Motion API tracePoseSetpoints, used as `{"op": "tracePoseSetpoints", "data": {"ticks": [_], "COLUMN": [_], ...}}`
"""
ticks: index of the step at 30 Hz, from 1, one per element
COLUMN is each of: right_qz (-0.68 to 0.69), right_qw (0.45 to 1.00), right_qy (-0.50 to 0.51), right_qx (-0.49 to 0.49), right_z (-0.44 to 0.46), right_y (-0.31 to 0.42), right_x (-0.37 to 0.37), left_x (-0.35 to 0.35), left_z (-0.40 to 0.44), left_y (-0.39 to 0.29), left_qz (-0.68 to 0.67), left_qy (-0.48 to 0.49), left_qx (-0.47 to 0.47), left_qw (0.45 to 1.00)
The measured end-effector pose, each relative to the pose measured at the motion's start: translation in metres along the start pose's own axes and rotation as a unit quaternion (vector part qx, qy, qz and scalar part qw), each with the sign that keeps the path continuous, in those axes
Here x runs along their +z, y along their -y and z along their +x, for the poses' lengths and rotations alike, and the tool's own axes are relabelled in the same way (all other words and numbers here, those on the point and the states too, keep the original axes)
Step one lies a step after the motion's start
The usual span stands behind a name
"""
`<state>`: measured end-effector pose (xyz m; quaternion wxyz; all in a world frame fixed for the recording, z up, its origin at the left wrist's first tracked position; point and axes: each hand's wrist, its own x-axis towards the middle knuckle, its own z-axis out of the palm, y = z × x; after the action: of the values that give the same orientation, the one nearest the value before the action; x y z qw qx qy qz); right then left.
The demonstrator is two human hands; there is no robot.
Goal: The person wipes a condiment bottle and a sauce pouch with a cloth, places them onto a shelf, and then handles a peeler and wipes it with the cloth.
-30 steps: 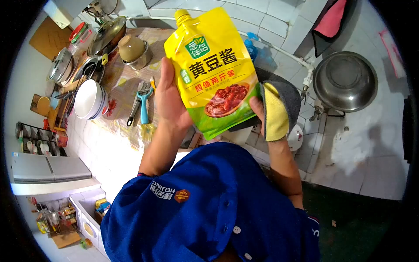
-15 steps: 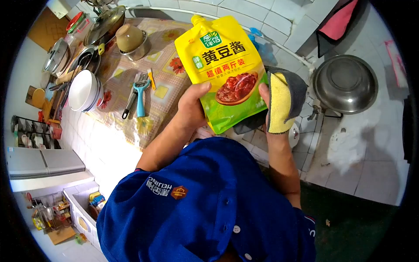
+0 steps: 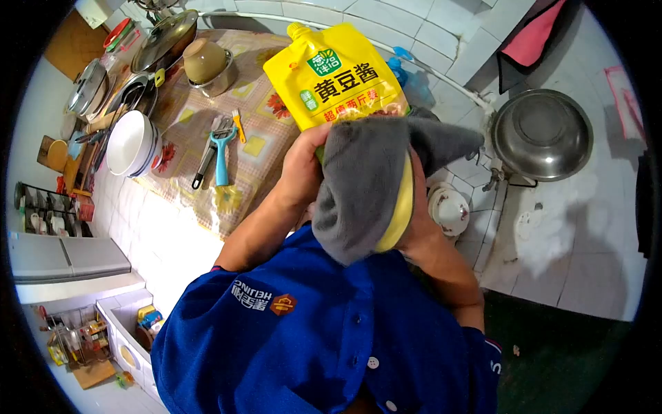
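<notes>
In front of my chest is a yellow soybean paste pouch (image 3: pixel 355 65), its spout at the upper left. My left hand (image 3: pixel 302 169) is closed around the pouch's left edge, thumb on the front. A grey and yellow cloth (image 3: pixel 364 176) drapes over the lower front of the pouch and hides its picture and green bottom. Behind the cloth's yellow edge, my right hand (image 3: pixel 419 217) is closed on the cloth, pressing it to the pouch; most of its fingers are covered.
Left of my hands, a patterned tablecloth (image 3: pixel 258 169) carries a blue peeler (image 3: pixel 222 155), a white bowl (image 3: pixel 131 143) and a brown cup (image 3: pixel 204 61) in a metal bowl. Stacked plates (image 3: pixel 452 210) sit beyond my right hand. A steel basin (image 3: pixel 543 131) is at the right.
My right hand has brought the cloth leftward across the pouch's lower front, with the grey side now facing up. The pouch has shifted slightly left; my left hand keeps its hold.
</notes>
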<state>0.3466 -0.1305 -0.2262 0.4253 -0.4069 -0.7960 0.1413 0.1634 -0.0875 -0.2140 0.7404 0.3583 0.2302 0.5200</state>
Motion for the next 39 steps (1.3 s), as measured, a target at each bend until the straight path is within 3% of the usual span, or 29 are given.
{"op": "tracePoseSetpoints", "data": {"ticks": [1, 2, 4, 6, 9, 11, 13, 15, 17, 20, 23, 28, 30, 31, 32, 33, 39], "right_qz": [-0.141, -0.278, -0.196, -0.149, -0.148, -0.022, -0.018, 0.021, 0.066, 0.079, 0.054, -0.029, -0.064, -0.079, -0.094, -0.107, -0.118], "right_qw": [0.986, 0.944, 0.960, 0.972, 0.984, 0.996, 0.997, 0.999, 0.986, 0.956, 0.952, 0.994, 0.994, 0.991, 0.987, 0.984, 0.983], "right_qy": [0.049, 0.097, 0.054, 0.072, 0.094, 0.063, 0.055, 0.005, -0.107, -0.257, -0.296, -0.076, 0.003, 0.032, 0.057, 0.073, 0.086], "right_qx": [-0.076, -0.150, -0.194, -0.167, -0.030, -0.061, -0.041, 0.041, 0.108, 0.117, 0.063, -0.066, -0.093, -0.105, -0.116, -0.124, -0.112], "right_z": [0.014, 0.025, 0.035, 0.041, 0.036, 0.013, 0.011, 0.008, 0.003, 0.001, 0.005, 0.013, 0.023, 0.026, 0.026, 0.026, 0.022], "right_y": [0.016, 0.024, 0.012, 0.025, 0.047, 0.036, 0.021, 0.000, -0.018, -0.033, -0.021, 0.029, 0.034, 0.035, 0.035, 0.035, 0.030], "right_x": [-0.006, -0.009, -0.016, -0.029, -0.025, -0.009, -0.014, -0.030, -0.049, -0.077, -0.087, -0.064, -0.051, -0.041, -0.033, -0.023, -0.023], "left_x": [-0.004, 0.004, 0.001, 0.003, 0.002, 0.005, 0.010, 0.011, 0.011, 0.011, 0.012, 0.016, 0.011, 0.015, 0.022, 0.026, 0.025], "left_z": [-0.002, -0.005, -0.005, -0.001, 0.004, -0.001, -0.005, -0.003, -0.005, -0.008, -0.005, -0.002, -0.001, -0.004, -0.009, -0.012, -0.014], "left_y": [0.002, 0.002, 0.002, 0.008, 0.006, -0.001, -0.005, -0.001, -0.003, -0.008, -0.009, -0.007, -0.005, -0.009, -0.017, -0.021, -0.018], "left_qz": [0.045, -0.052, -0.170, -0.154, -0.097, -0.150, -0.142, -0.108, -0.086, -0.142, -0.179, -0.204, -0.346, -0.347, -0.238, -0.123, -0.190], "left_qy": [0.006, 0.024, 0.086, 0.042, -0.005, -0.026, -0.006, 0.014, 0.015, 0.055, 0.110, 0.113, 0.208, 0.208, 0.099, -0.012, 0.055], "left_qx": [0.028, 0.020, 0.006, 0.013, 0.028, -0.068, -0.042, 0.007, 0.017, 0.026, 0.053, 0.043, 0.021, 0.022, 0.014, 0.007, -0.010], "left_qw": [0.999, 0.998, 0.982, 0.987, 0.995, 0.986, 0.989, 0.994, 0.996, 0.988, 0.976, 0.971, 0.915, 0.914, 0.966, 0.992, 0.980]}}
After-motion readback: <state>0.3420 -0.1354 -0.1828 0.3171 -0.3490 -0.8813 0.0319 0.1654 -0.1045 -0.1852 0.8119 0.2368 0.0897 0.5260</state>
